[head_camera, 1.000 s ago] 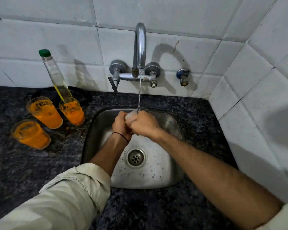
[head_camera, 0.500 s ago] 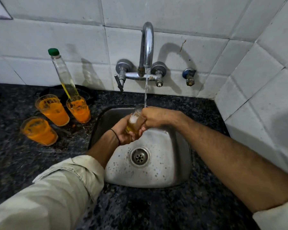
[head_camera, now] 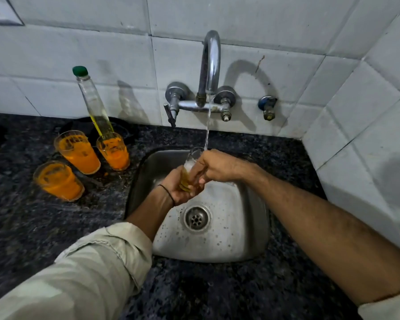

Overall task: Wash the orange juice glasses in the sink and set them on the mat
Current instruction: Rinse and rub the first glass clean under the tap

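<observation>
A glass is being held over the sink, gripped around its base by the left hand and around its side by the right hand, under water being run from the tap

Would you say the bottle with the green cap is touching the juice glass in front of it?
Cannot tell. In the head view the bottle overlaps the glass behind its rim, hiding any gap.

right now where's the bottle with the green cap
In the head view the bottle stands at the left, on the dark counter against the tiled wall, just behind the rightmost of three orange glasses and left of the tap.
</observation>
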The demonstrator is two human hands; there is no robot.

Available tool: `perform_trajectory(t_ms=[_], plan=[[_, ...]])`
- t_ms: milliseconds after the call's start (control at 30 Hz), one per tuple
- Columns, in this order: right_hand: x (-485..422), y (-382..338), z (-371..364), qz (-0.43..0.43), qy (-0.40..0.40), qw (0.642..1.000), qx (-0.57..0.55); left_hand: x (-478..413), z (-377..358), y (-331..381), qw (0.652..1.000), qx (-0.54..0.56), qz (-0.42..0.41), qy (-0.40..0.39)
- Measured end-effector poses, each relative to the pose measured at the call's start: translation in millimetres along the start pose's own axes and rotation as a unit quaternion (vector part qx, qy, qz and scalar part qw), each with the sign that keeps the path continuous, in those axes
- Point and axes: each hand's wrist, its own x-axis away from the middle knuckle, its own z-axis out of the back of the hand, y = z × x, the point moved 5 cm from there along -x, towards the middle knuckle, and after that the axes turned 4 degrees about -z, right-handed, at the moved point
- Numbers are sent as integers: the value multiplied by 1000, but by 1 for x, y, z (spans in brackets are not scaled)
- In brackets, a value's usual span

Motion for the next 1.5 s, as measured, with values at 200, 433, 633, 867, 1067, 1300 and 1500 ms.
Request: perform_trajectory(t_ms=[200,433,633,867,1067,1300,1500], plan=[[4,21,-17,-125,94,904,-397,2,-3,23,966,-95,-223,93],[-6,35,-70,-174,186,589,-767,33,-38,73,666,-504,-527,155],[-23,29,-84,-196,152,532,-810,48,-62,49,456,-698,-547,74],[-21,40,-47,-206,201,728,-623,42,-12,48,798,-445,-382,141],[-10,9,-17,-28,107,942,-316,38,4,7,967,-210,-51,-135],[-10,9,5,-112,224,953,-169,31,-24,4,879,-409,-241,47],[1,-6,9,-40,257,965,-21,32,-35,1,828,-407,-369,111]])
